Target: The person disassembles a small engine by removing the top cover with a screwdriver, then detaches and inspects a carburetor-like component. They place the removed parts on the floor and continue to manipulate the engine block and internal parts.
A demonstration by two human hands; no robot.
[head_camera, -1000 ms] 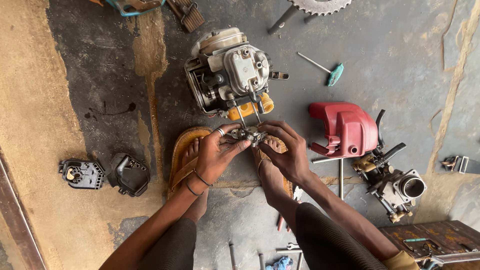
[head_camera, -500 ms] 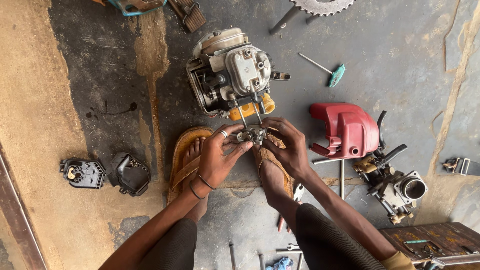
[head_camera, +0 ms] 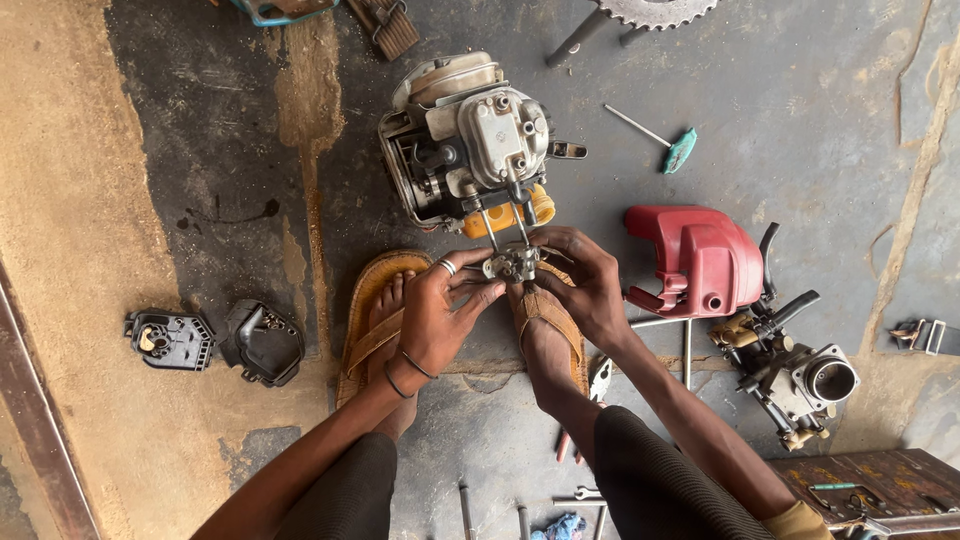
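Stained concrete floor (head_camera: 820, 90) lies under a small engine (head_camera: 465, 140). Just below the engine, the left hand (head_camera: 435, 315) and right hand (head_camera: 585, 285) still pinch a small metal part (head_camera: 512, 264) between curled fingers, barely shifted since earlier. Right of it sits a red cover (head_camera: 695, 260).

Repair workshop: engine (head_camera: 465, 140), scattered parts.

Grey concrete floor (head_camera: 820, 90), cracked and oil-stained dark toward its upper left, sandy-brown strip along left edge, daylight, wooden board (head_camera: 880, 480) at lower right corner.
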